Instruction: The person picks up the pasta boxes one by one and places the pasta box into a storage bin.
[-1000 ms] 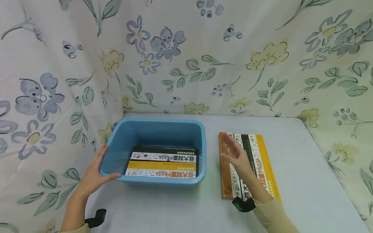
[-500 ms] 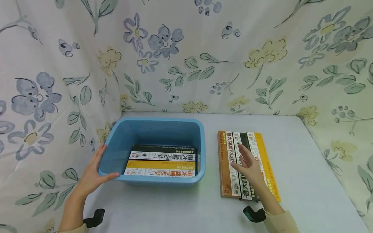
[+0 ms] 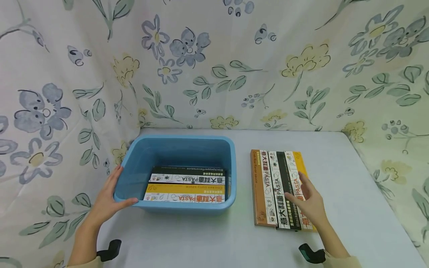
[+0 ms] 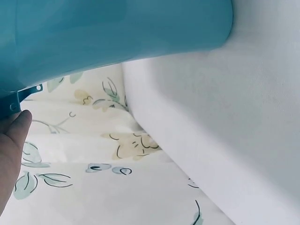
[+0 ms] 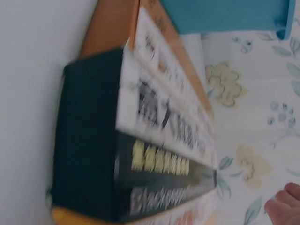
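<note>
My left hand (image 3: pixel 102 203) holds the left front corner of a blue plastic tub (image 3: pixel 187 210), its thumb lying over the front rim. Inside the tub lie a black-and-white pasta box (image 3: pixel 187 179) and a yellow-and-white pasta box (image 3: pixel 186 189). To the right, a brown crab roe pasta box (image 3: pixel 260 186), a black pepper pasta box (image 3: pixel 282 167) and a yellow chicken curry pasta box (image 3: pixel 298 160) lie side by side. Over the yellow one is my right hand (image 3: pixel 311 204), fingers spread and partly hiding it. Right fingertips (image 5: pixel 283 206) show apart from the boxes in the right wrist view.
All this stands on a white table (image 3: pixel 338 167). A flowered cloth (image 3: pixel 234 100) hangs along the back and both sides. In the left wrist view the table's left edge (image 4: pixel 154 131) runs beside the tub.
My right hand has moved right and toward me, from over the brown and white boxes to over the yellow one. The left hand has stayed on the tub.
</note>
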Available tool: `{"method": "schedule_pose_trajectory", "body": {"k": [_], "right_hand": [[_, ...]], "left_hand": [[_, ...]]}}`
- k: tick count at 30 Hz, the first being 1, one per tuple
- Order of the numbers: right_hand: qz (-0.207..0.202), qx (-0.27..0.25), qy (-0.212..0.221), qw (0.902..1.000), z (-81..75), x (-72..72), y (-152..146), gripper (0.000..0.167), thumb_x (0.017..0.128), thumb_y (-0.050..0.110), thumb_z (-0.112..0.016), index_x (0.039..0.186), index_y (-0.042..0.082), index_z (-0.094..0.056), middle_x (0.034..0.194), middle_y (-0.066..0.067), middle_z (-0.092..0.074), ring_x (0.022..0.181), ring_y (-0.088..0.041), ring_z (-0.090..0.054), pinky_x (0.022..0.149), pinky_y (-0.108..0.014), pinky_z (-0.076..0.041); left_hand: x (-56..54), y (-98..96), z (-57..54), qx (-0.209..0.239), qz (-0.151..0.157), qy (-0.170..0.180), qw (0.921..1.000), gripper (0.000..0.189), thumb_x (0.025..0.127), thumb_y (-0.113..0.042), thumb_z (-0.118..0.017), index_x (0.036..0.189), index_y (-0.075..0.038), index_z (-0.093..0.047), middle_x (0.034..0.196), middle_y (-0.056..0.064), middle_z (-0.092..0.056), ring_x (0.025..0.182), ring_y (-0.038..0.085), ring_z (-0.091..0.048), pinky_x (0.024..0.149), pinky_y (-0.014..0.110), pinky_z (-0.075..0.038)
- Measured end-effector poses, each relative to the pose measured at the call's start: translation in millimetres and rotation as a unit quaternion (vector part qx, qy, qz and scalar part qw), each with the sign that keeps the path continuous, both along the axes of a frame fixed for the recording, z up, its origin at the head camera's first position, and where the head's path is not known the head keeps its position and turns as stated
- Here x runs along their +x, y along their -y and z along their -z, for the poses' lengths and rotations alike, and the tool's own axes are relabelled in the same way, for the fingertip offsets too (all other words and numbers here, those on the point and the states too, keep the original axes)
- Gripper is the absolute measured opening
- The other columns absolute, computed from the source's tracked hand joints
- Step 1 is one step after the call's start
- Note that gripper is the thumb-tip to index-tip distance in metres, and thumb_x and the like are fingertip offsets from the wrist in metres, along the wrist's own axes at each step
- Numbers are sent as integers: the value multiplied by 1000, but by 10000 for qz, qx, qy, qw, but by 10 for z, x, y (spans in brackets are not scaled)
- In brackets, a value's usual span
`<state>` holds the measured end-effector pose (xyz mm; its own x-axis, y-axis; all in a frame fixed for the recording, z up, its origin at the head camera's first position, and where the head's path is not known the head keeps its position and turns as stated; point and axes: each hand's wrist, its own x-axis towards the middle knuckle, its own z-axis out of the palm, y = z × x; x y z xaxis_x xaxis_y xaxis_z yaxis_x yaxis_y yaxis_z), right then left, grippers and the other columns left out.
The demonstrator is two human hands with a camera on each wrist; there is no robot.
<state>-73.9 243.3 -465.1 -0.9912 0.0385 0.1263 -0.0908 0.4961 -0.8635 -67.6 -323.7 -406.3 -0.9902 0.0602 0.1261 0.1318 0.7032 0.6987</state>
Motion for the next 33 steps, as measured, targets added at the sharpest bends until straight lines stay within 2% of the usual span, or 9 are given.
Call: {"method": "schedule_pose_trajectory", "body": {"k": [1, 3, 5, 8, 12, 16, 20, 25, 33], "right_hand": [[100, 151, 87, 9998, 4, 18, -37, 91, 84, 13, -76, 154, 2, -20, 155, -27, -23, 138, -48, -27, 96, 1, -24], [289, 417, 268, 9984, 18, 54, -106, 94, 83, 18, -78, 155, 5, -20, 155, -27, -22, 135, -52, -28, 105, -11, -29], [464, 601, 442, 9961, 38, 97, -170, 96, 82, 22, -79, 155, 7, -19, 156, -26, -21, 134, -55, -28, 110, -30, -32], [619, 738, 516, 9940, 81, 158, -253, 97, 81, 23, -79, 155, 5, -19, 156, -27, -21, 133, -56, -28, 106, -52, -30], [670, 875, 457, 9929, 145, 210, -334, 98, 80, 23, -80, 154, 2, -19, 155, -28, -21, 134, -56, -26, 107, -57, -30], [707, 970, 662, 9906, 207, 255, -381, 102, 79, 26, -80, 155, 2, -16, 155, -30, -19, 135, -57, -22, 101, -70, -28], [782, 1081, 936, 9866, 266, 297, -397, 105, 78, 29, -81, 154, 0, -14, 155, -31, -17, 135, -58, -20, 100, -73, -26], [832, 1102, 1036, 9850, 332, 341, -404, 107, 77, 29, -82, 154, -1, -14, 153, -33, -19, 134, -59, -22, 101, -73, -25], [623, 1295, 1159, 9828, 506, 388, -461, 115, 73, 27, -85, 152, -7, -8, 151, -37, -15, 135, -58, -18, 106, -68, -20]], "left_hand": [[0, 0, -1, 1, -2, 7, 10000, 109, 72, -23, -82, 157, -9, -13, 159, 24, -9, 134, 60, -18, 89, 83, -24], [2, 0, -2, -8, -9, 22, 10000, 109, 72, -23, -82, 156, -9, -13, 160, 23, -8, 134, 60, -19, 88, 83, -24], [-2, -4, 0, -19, -8, 38, 10000, 109, 72, -24, -82, 156, -9, -13, 160, 23, -8, 133, 60, -19, 88, 83, -25], [-6, -2, 6, -48, -7, 45, 10000, 109, 73, -25, -82, 156, -8, -13, 160, 22, -8, 134, 59, -19, 89, 82, -25], [-6, 2, 13, -49, -17, 31, 10000, 110, 72, -25, -82, 156, -8, -13, 160, 22, -7, 134, 59, -18, 89, 82, -25], [-10, 3, 19, -49, -30, 14, 10000, 110, 72, -25, -82, 156, -7, -13, 160, 22, -8, 133, 60, -19, 89, 82, -25], [-19, 3, 26, -41, -29, 9, 10000, 110, 72, -24, -82, 156, -8, -14, 160, 21, -7, 134, 59, -18, 89, 82, -24], [-21, 2, 27, 53, -12, 7, 10000, 110, 72, -23, -82, 157, -9, -13, 161, 20, -6, 135, 59, -17, 90, 82, -23], [-23, -9, 28, 66, -55, 30, 10000, 110, 71, -21, -82, 156, -9, -14, 161, 20, -7, 135, 59, -17, 90, 82, -23]]}}
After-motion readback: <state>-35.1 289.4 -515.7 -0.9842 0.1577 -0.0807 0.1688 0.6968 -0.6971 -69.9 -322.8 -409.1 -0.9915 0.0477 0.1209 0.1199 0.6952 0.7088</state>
